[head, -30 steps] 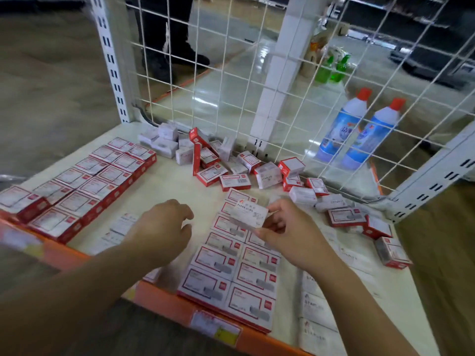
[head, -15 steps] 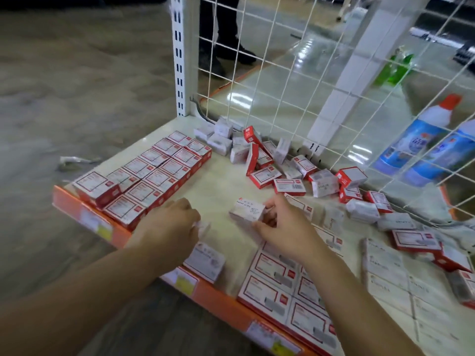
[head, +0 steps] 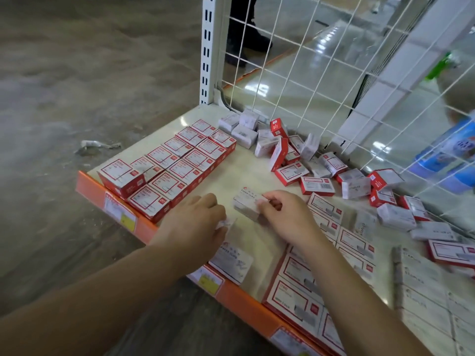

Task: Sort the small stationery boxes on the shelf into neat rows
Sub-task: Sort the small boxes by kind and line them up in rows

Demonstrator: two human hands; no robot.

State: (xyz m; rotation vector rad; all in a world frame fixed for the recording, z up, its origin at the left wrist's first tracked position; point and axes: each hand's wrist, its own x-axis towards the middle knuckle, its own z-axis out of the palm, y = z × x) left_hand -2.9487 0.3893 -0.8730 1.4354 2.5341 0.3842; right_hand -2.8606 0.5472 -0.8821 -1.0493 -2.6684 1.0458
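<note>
My right hand (head: 285,217) grips a white paper-clip box (head: 248,203) low over the cream shelf (head: 246,173), in the gap between two sorted blocks. My left hand (head: 192,224) rests fingers-down on white boxes near the front edge; one white box (head: 231,263) shows under my wrist, and a box corner peeks from the fingertips. Two neat rows of red-and-white boxes (head: 177,163) fill the left part. Another sorted block of red-and-white boxes (head: 326,255) lies under my right forearm. A loose heap of red and white boxes (head: 290,150) runs along the wire back.
An orange price rail (head: 144,227) edges the shelf front. A white wire grid (head: 308,73) and a slotted upright post (head: 207,50) close the back. Flat white boxes (head: 434,304) lie at the right. Blue bottles (head: 447,152) stand behind the grid. A paper scrap (head: 97,146) lies on the floor.
My view has swung left and closer. My right hand carried the white box leftward and down toward the shelf. My left hand moved forward onto the white boxes at the front edge.
</note>
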